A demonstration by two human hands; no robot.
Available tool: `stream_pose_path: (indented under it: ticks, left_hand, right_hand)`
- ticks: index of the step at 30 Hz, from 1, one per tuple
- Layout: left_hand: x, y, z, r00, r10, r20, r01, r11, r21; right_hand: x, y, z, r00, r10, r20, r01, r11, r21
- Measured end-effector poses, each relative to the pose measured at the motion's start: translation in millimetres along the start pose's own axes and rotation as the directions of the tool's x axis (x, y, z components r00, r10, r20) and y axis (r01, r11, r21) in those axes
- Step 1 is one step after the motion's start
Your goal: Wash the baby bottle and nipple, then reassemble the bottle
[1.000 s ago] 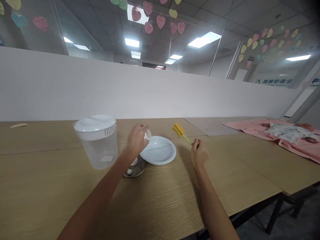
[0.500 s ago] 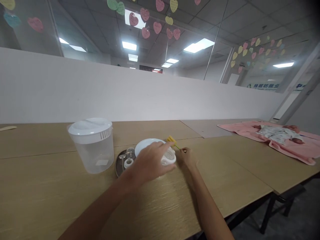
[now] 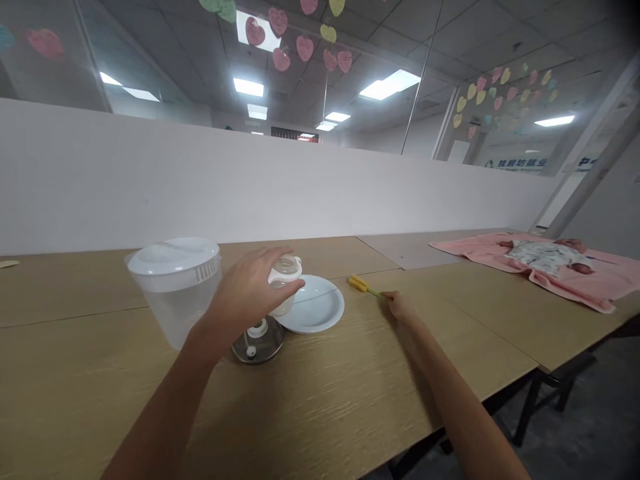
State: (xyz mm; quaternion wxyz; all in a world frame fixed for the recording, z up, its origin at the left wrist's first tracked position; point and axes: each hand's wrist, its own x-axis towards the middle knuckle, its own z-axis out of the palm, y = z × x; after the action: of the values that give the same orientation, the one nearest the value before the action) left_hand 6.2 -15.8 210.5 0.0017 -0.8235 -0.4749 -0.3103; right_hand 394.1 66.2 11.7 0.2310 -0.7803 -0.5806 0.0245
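Observation:
My left hand [image 3: 243, 290] is closed round a clear baby bottle [image 3: 284, 268] with a white collar and handle, held above the tray and the left rim of a white plate [image 3: 324, 312]. In my right hand [image 3: 401, 308] is the thin green handle of a bottle brush [image 3: 358, 284]. Its yellow sponge head points left, to the right of the plate. Beneath my left hand sits a round metal tray [image 3: 270, 345], carrying a white ring [image 3: 258, 329] and a thin straw-like piece with a white end [image 3: 251, 351]. My left hand and the bottle hide part of the tray.
A clear lidded bucket [image 3: 173, 293] with a white top stands left of the tray. On the right, a baby doll [image 3: 543, 257] in a patterned outfit lies on a pink towel [image 3: 565, 293]. A white wall [image 3: 300, 187] runs behind the wooden table [image 3: 320, 393].
My left hand has carried the bottle leftward, uncovering the plate. My right hand has drawn the brush to the right, away from the bottle. The view has shifted slightly.

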Motion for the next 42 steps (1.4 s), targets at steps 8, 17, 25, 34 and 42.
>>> stream_pose_path:
  ticks: [8,17,25,34,42]
  left_hand:
    - [-2.1,5.1,-3.5,0.998,-0.038,0.051,0.037,0.999,0.012]
    - [-2.3,7.8,-5.1,0.997,-0.031,0.070,0.028,0.999,0.043]
    - [0.5,6.7,-6.5,0.997,-0.026,0.077,0.022,0.998,0.058]
    - [-2.4,6.3,-6.3,0.998,0.008,0.054,-0.009,1.000,0.023]
    - [-4.2,5.2,-10.5,1.000,-0.003,0.030,0.003,1.000,0.008]
  right_hand:
    - [-66.6,18.2,-28.0,0.863,-0.414,0.288,0.326,0.893,0.310]
    - [-44.1,12.7,-33.4,0.996,-0.055,0.075,0.063,0.993,-0.102]
    - [-44.1,-39.9,-7.7,0.959,-0.246,0.143,0.254,0.966,-0.042]
    - [-121.1,-25.4,-49.8,0.865,-0.420,0.273,0.381,0.906,0.185]
    - [-211.9,-89.5,-46.2,0.914,-0.375,0.154,0.299,0.880,0.369]
